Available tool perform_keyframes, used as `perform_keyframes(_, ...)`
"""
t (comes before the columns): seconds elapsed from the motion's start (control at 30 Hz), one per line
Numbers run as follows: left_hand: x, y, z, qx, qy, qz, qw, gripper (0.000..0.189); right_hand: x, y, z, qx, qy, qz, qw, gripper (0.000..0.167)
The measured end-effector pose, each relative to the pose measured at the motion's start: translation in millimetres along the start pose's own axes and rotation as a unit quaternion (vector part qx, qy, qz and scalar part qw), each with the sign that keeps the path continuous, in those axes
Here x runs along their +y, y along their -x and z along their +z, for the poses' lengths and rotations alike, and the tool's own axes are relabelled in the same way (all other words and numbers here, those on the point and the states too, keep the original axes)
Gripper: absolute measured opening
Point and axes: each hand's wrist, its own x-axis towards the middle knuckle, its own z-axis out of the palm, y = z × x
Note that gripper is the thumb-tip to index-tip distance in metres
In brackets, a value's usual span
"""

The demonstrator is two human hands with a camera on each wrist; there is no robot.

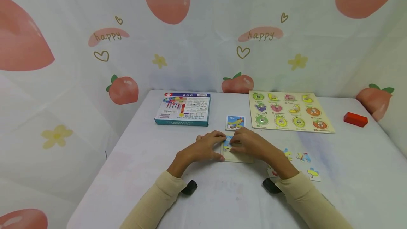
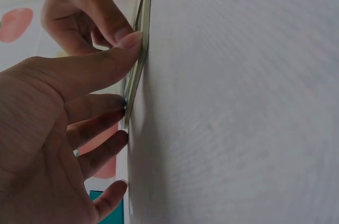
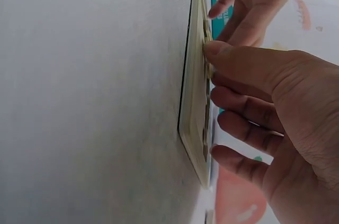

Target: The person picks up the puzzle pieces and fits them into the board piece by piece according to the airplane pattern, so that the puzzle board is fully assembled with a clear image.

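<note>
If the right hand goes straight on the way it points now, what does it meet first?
Probably the left hand, at the left edge of the jigsaw tray, though depth is unclear.

loose puzzle pieces (image 1: 288, 153) partly behind the right forearm (image 1: 281, 163), fine print (image 1: 196, 105) on the box (image 1: 178, 123) illegibly small

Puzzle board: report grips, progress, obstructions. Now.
Left grip touching left edge of puzzle board. Right grip at blue piece on it, pinch unclear. Nothing seen blocking; loose pieces lie right, partly hidden by right forearm.
</note>
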Motion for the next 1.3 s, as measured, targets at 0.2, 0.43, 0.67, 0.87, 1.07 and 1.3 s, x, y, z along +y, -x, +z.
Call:
perform_keyframes(0.2,-0.8,0.2,0.6,0.002,-0.002,0.002,1.0,0.077,-2.9,-1.0,0.2,-0.001,-0.007,0.011,0.9999,0.023)
perform_keyframes(0.43,-2.6,0.5,0.9,0.004,-0.001,0.008,1.0,0.076,-4.5,-3.2,1.3,-0.006,-0.008,0.021,0.9997,0.023)
perform_keyframes(0.67,-2.5,1.2,1.4,0.004,0.002,0.007,1.0,0.076,-6.8,-5.1,1.2,-0.013,-0.013,0.037,0.9991,0.024)
perform_keyframes(0.87,-1.7,1.1,0.9,0.006,0.001,0.007,1.0,0.076,-8.3,-6.6,1.5,-0.008,-0.005,0.045,0.9989,0.023)
perform_keyframes(1.07,0.5,1.6,-0.9,0.005,0.003,0.005,1.0,0.076,-9.8,-5.2,1.4,-0.007,-0.009,0.057,0.9983,0.023)
perform_keyframes(1.3,2.3,2.2,-1.5,0.007,0.008,0.003,0.9999,0.075,-9.0,-6.6,3.2,-0.01,-0.011,0.08,0.9967,0.022)
